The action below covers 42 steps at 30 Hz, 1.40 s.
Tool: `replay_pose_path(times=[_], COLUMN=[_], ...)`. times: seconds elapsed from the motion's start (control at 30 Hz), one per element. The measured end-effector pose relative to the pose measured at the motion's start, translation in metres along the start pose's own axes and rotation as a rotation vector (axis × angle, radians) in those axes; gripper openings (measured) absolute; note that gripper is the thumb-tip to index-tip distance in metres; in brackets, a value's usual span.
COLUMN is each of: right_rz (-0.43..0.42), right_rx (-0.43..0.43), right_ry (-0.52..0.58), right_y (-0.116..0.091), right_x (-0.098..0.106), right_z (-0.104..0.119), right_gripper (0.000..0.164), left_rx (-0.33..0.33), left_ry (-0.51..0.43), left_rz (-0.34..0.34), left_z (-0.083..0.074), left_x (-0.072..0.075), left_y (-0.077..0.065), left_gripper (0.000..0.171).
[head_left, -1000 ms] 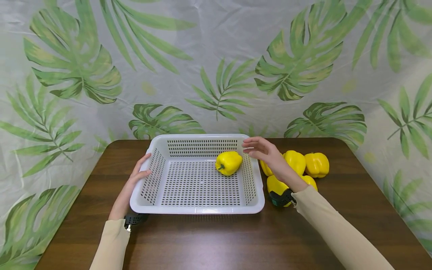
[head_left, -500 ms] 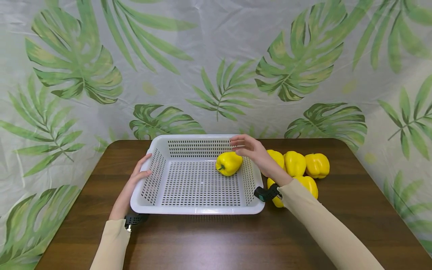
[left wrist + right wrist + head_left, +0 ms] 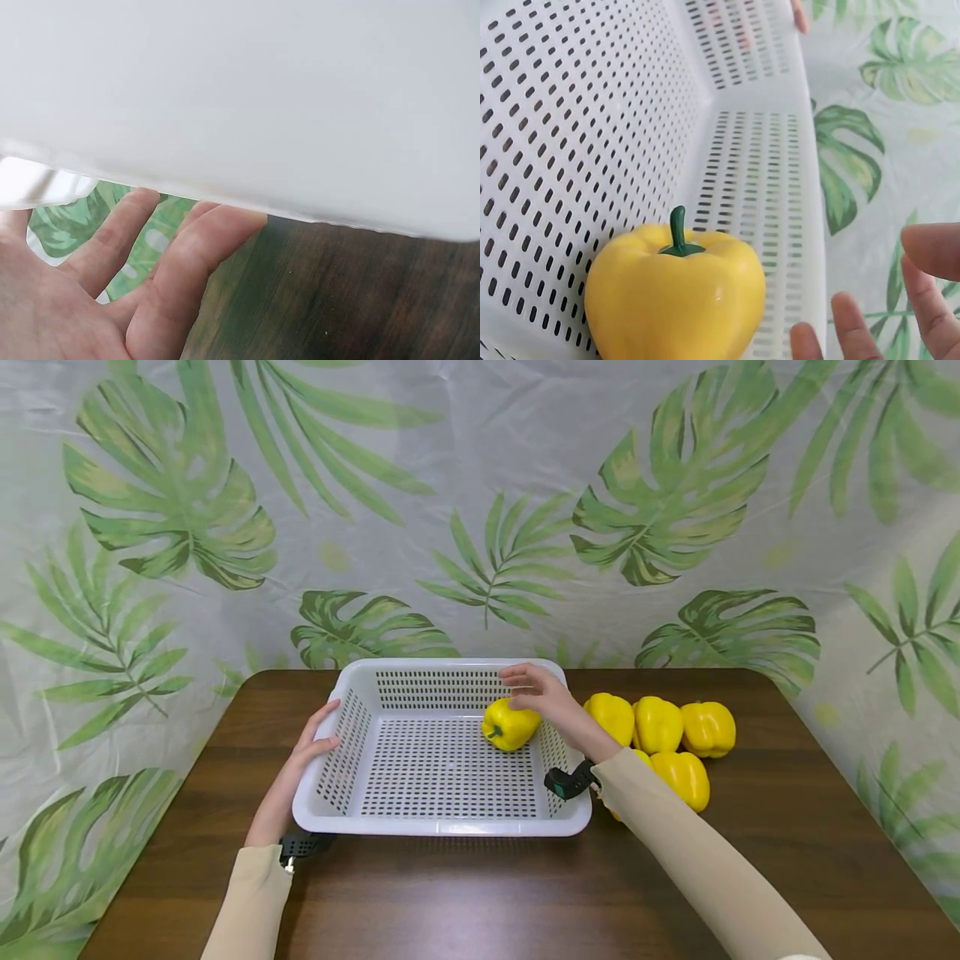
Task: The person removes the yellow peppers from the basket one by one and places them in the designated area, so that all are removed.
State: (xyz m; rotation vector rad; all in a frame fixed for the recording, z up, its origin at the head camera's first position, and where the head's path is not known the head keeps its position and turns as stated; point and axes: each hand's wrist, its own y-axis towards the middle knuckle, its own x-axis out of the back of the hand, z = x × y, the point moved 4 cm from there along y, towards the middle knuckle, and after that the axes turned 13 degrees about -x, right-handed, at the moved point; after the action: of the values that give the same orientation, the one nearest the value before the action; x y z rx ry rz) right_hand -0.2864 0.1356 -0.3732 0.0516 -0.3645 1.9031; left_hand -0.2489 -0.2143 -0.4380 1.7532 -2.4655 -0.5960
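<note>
A white perforated plastic basket (image 3: pixel 442 827) is at the middle of the table. My left hand (image 3: pixel 303 756) holds its left rim, with thumb and fingertips over the edge; in the left wrist view the fingers (image 3: pixel 176 277) reach up to that rim. One yellow bell pepper (image 3: pixel 508 727) with a green stem lies inside, towards the right wall. My right hand (image 3: pixel 551 702) extends over the basket's right side, its fingers loosely bent and holding nothing. From the right wrist view, the pepper (image 3: pixel 679 292) shows apart from the spread fingers (image 3: pixel 855 330).
Several more yellow bell peppers (image 3: pixel 660 725) lie together on the dark wooden table (image 3: pixel 787 827), just right of the basket; the right forearm partly covers them. A leaf-patterned cloth (image 3: pixel 495 460) hangs behind the table.
My right hand has moved left, from the basket's right rim to over the pepper inside. My left hand stays on the left rim, and the peppers lie as before.
</note>
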Motion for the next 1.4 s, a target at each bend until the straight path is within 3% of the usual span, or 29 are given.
replay_pose_path(times=[0.53, 0.97, 1.4], right_rz=[-0.035, -0.07, -0.084], right_rx=[-0.158, -0.213, -0.192], right_ry=[-0.168, -0.329, -0.433], right_y=[0.027, 0.029, 0.028], right_x=[-0.007, -0.015, -0.018], right_z=[-0.015, -0.021, -0.02], right_gripper=[0.049, 0.047, 0.035], left_rx=[0.002, -0.008, -0.009], left_ry=[0.013, -0.001, 0.017], left_rz=[-0.007, -0.005, -0.008], left_z=[0.002, 0.0, 0.002], left_x=[0.001, -0.001, 0.002], left_y=[0.005, 0.005, 0.004], left_gripper=[0.064, 0.064, 0.064])
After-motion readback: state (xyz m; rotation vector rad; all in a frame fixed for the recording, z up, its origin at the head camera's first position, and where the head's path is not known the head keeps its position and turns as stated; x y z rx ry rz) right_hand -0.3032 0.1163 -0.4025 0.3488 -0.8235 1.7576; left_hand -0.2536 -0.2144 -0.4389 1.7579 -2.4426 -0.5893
